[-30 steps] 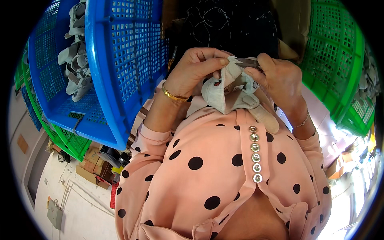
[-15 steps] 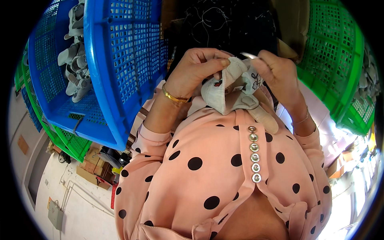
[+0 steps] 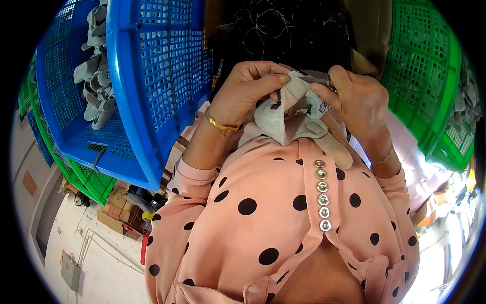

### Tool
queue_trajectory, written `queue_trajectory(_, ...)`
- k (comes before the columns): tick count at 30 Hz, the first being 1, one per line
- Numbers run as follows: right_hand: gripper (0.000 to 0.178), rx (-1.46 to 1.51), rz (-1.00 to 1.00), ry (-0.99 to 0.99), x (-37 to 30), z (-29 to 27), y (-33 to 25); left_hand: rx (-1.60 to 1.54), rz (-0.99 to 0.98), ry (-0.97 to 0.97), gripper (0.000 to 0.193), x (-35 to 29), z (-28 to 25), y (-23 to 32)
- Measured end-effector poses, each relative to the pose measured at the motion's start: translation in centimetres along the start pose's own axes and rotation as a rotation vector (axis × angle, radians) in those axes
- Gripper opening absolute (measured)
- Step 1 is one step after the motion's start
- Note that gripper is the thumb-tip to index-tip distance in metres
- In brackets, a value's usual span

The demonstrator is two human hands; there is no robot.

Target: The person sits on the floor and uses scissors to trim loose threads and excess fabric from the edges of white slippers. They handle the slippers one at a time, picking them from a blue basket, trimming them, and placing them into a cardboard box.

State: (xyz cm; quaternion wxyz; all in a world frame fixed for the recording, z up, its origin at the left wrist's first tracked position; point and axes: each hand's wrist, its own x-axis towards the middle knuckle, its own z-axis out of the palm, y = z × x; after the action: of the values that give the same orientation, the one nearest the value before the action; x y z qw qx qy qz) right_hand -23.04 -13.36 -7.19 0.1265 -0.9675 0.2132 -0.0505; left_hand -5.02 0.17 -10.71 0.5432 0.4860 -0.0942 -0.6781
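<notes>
A pale fabric shoe (image 3: pixel 271 120) with small printed or stitched motifs is held up against my front. The fingers of my left hand (image 3: pixel 250 88) pinch its upper edge between thumb and forefinger. Closed around small metal scissors (image 3: pixel 319 79), my right hand (image 3: pixel 357 96) is just to the right of that edge. The narrow blades point left and touch or nearly touch the fabric beside my left thumb; exact contact is unclear. A beige sole-like piece (image 3: pixel 335 152) sticks out below the shoe and lies on my polka-dot shirt.
At the left stands a blue plastic basket (image 3: pixel 132 93) with several grey shoes (image 3: pixel 104 114) in it. A green basket (image 3: pixel 422 66) holding more shoes is at the right. Loose threads (image 3: pixel 271 23) lie on dark cloth beyond my hands. Cardboard (image 3: pixel 369 23) borders that cloth.
My right hand has shifted slightly right and turned, and the scissors' blades now lie at the shoe's upper edge. My left hand and the shoe have barely moved.
</notes>
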Motion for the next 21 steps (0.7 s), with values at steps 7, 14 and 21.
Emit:
queue_trajectory(7, 0.038, -0.003, -0.008, 0.007, 0.1, -0.4, -0.2, -0.030, -0.017, -0.012, 0.019, 0.0, -0.2, 0.1)
queue_trajectory(14, 0.040, -0.044, -0.022, 0.076, 0.2, 0.1, -0.4, -0.053, -0.022, -0.009, 0.019, -0.1, -0.1, 0.1)
queue_trajectory(21, 0.040, 0.075, 0.081, 0.088, -0.5, 1.5, -1.3, -0.057, -0.051, -0.020, 0.018, -0.4, 0.2, 0.1)
